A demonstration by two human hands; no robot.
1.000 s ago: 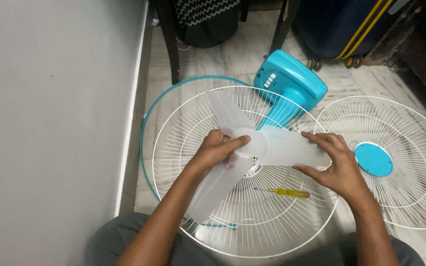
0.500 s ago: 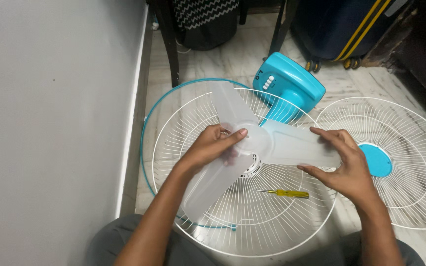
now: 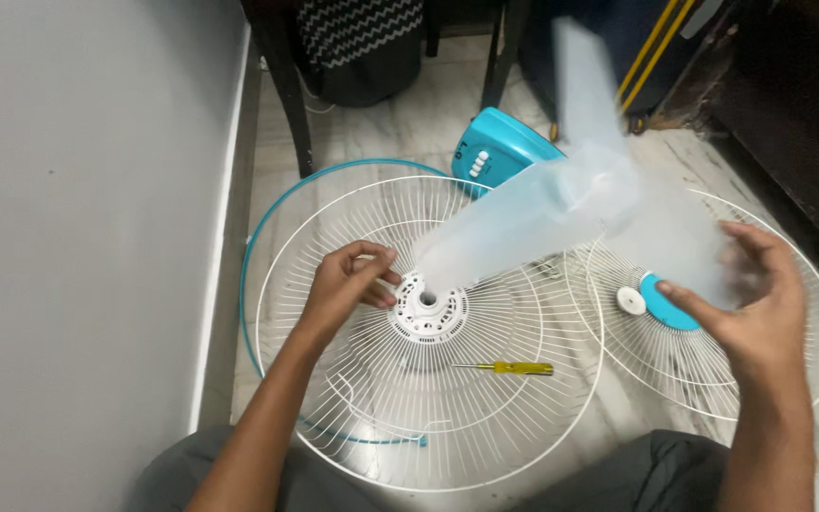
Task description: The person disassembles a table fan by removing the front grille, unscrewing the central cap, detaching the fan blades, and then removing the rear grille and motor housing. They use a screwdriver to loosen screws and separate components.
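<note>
Blade's off the grille now, up in the right hand.

From my end, the right hand (image 3: 760, 318) has fingers curled round one tip of the translucent fan blade (image 3: 561, 204), which is lifted and blurry above the floor between both grilles. The left hand (image 3: 348, 280) is loosely half-curled, holding nothing, fingertips just beside the white hub (image 3: 427, 308) of the rear grille (image 3: 353, 417). Half a second ago both hands gripped the blade flat over that hub; now it's clear. Yellow screwdriver (image 3: 509, 367) lies on the grille; front grille (image 3: 789, 379) sits right, teal fan base (image 3: 495, 152) behind.
</note>
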